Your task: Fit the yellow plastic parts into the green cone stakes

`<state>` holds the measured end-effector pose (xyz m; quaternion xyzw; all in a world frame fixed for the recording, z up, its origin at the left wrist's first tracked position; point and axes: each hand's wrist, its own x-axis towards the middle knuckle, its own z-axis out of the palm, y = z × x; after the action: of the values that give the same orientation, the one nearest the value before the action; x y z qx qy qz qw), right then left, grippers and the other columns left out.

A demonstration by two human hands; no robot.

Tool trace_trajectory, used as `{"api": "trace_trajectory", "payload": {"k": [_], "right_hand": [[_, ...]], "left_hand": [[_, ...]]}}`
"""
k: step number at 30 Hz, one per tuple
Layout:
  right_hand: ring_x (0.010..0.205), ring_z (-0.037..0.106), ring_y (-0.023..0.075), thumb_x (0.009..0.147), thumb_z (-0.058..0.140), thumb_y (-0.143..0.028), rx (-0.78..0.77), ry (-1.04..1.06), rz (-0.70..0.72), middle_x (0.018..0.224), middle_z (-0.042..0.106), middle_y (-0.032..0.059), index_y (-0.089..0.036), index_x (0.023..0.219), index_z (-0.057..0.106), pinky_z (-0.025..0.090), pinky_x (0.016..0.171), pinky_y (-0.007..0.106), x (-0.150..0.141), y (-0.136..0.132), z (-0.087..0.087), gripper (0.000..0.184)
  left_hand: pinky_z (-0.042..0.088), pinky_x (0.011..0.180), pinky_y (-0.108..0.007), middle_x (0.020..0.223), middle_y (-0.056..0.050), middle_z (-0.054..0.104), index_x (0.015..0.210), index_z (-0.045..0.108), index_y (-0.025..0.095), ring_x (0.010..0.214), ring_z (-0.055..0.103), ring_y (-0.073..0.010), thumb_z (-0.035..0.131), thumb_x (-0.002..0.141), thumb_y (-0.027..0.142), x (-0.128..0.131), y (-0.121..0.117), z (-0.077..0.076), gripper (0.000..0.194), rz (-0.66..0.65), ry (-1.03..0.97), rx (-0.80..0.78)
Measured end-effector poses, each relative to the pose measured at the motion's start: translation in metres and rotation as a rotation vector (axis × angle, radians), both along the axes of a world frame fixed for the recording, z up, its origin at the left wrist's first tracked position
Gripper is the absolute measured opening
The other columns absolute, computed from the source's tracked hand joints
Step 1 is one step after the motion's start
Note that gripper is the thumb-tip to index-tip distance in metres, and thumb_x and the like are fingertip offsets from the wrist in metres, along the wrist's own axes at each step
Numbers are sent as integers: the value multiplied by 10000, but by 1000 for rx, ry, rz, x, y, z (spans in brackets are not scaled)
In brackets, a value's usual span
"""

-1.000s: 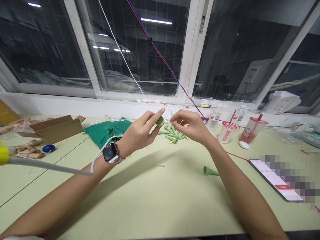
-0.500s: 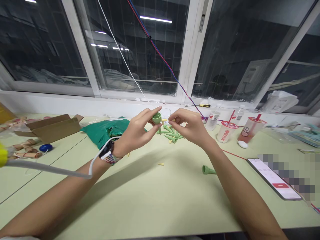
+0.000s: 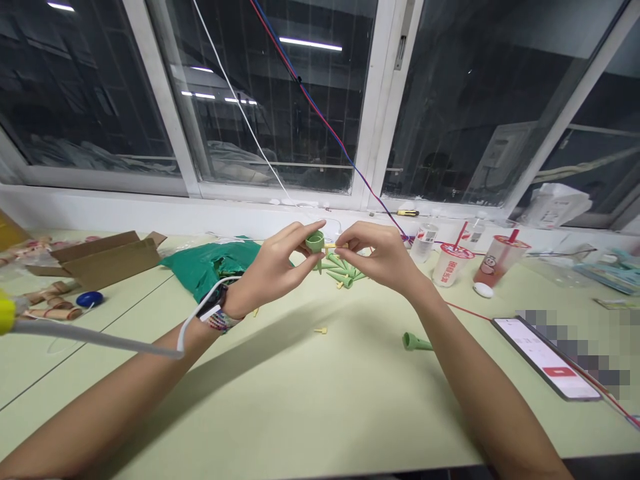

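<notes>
A green plastic watering spike (image 3: pixel 315 241) is pinched between the thumb and fingers of my left hand (image 3: pixel 273 270), its cup-like mouth up and its tip down. From the right, my right hand (image 3: pixel 383 257) grips a small yellow valve (image 3: pixel 329 247) by thumb and forefinger. The valve's inner end meets the side of the spike just below the cup; I cannot tell how deep it sits. Behind and below my hands lies a pile of green spikes (image 3: pixel 347 281). Another spike (image 3: pixel 412 341) rests by my right forearm, and a loose yellow valve (image 3: pixel 321 331) lies mid-table.
Left of my hands are a green plastic bag (image 3: pixel 200 267), an open cardboard box (image 3: pixel 107 257) and a blue ball (image 3: pixel 90 299). Drink cups (image 3: pixel 450 263), a white oval object (image 3: pixel 483 290) and a phone (image 3: pixel 545 360) stand or lie on the right. A white cable (image 3: pixel 100 339) crosses at left.
The yellow valve and my right fingers have come slightly nearer the spike. The spike has shifted a little, and both hands keep their grips.
</notes>
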<state>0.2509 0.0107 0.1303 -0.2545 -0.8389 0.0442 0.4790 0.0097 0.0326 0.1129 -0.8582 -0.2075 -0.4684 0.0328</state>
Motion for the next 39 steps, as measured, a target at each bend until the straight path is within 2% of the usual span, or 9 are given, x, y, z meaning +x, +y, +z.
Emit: {"api": "trace_trajectory", "payload": {"k": [7, 14, 26, 30, 34, 39], "right_hand": [[791, 678, 168, 938, 661, -126, 45, 5, -3, 883, 722, 26, -220, 887, 709, 575, 735, 309, 2, -3, 3, 118], [766, 651, 166, 971, 605, -112, 110, -112, -37, 888, 703, 33, -223, 895, 686, 531, 731, 310, -4, -11, 4, 157], [756, 647, 167, 956, 583, -78, 123, -120, -71, 881, 694, 33, -216, 892, 672, 519, 722, 309, -2, -11, 4, 177], [757, 658, 167, 936, 604, -68, 69, -128, -76, 886, 715, 31, -211, 889, 685, 519, 710, 302, 0, -13, 7, 171], [735, 659, 169, 937, 630, -114, -23, -105, -77, 854, 728, 21, -218, 869, 697, 524, 682, 297, -1, -15, 8, 142], [724, 657, 177, 962, 619, -168, -73, -65, -91, 821, 728, 25, -215, 870, 707, 523, 676, 309, -4, -15, 7, 136]], "left_hand": [[645, 848, -315, 1108, -69, 752, 1453, 641, 224, 826, 724, -152, 711, 983, 333, 1, -2, -2, 487, 25, -73, -123], [634, 824, -298, 1101, -74, 751, 1447, 651, 215, 798, 705, -141, 716, 986, 316, 1, -6, -2, 477, 36, -85, -69], [649, 845, -317, 1052, -61, 721, 1452, 643, 247, 861, 680, -157, 690, 997, 302, 2, -5, -2, 461, -19, -69, -67], [632, 831, -313, 1059, -59, 722, 1449, 636, 238, 822, 690, -148, 690, 1000, 270, 1, -8, 0, 454, -25, -28, -47], [601, 835, -317, 1046, -50, 731, 1449, 624, 250, 825, 713, -155, 675, 1005, 220, 1, -11, 3, 448, -2, 16, 40], [591, 834, -313, 1013, -50, 720, 1454, 614, 244, 839, 716, -167, 658, 1021, 241, 1, -11, 3, 435, 16, 31, 61]]}}
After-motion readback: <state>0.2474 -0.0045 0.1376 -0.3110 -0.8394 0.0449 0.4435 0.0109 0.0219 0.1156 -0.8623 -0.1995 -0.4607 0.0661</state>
